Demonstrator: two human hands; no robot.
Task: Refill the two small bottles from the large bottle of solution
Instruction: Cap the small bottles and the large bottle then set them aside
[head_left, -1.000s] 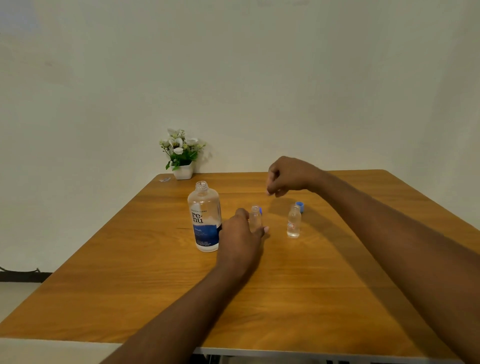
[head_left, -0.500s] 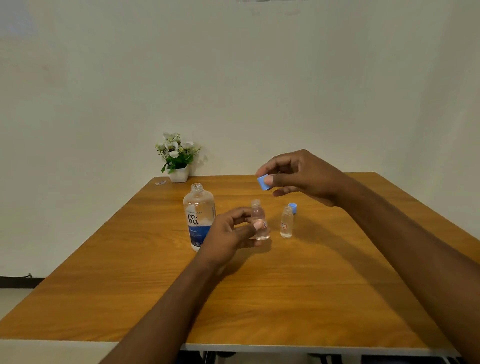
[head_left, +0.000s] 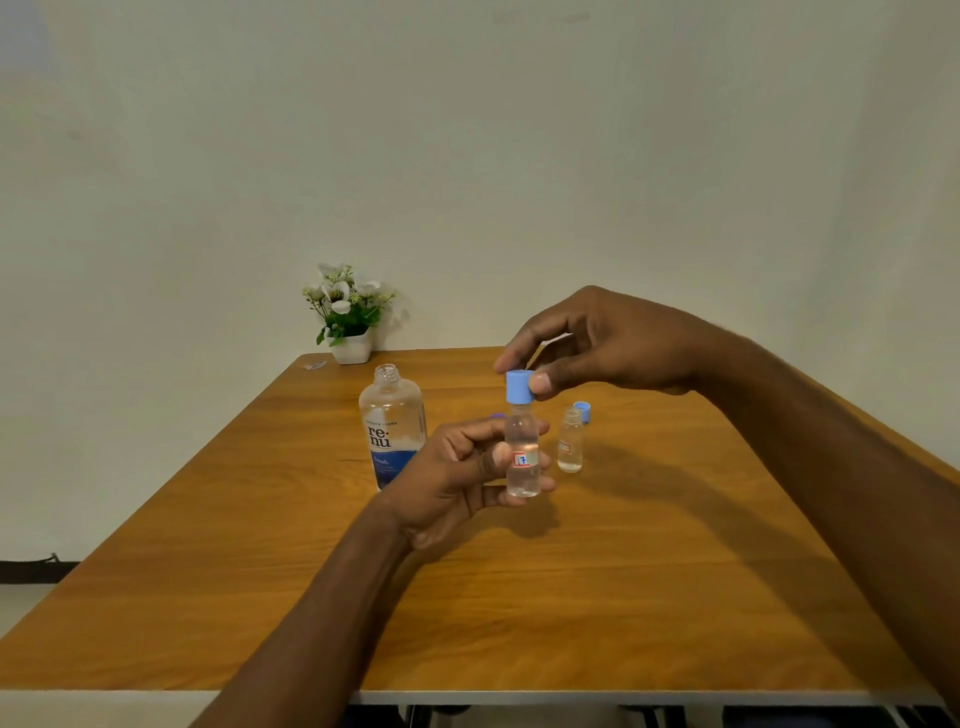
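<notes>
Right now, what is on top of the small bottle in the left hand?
A blue cap, pinched by the right hand, sits over the small bottle. The bottle mouth is covered, so seating is unclear.

Illumination is even and moderately dim, with a muted greenish cast across the wall. Soft-edged shadows of both arms fall on the wooden table towards the right, indicating diffuse light from the upper left. Focus is sharp centrally; wide-angle distortion bends the table edges, and no glare is evident.
</notes>
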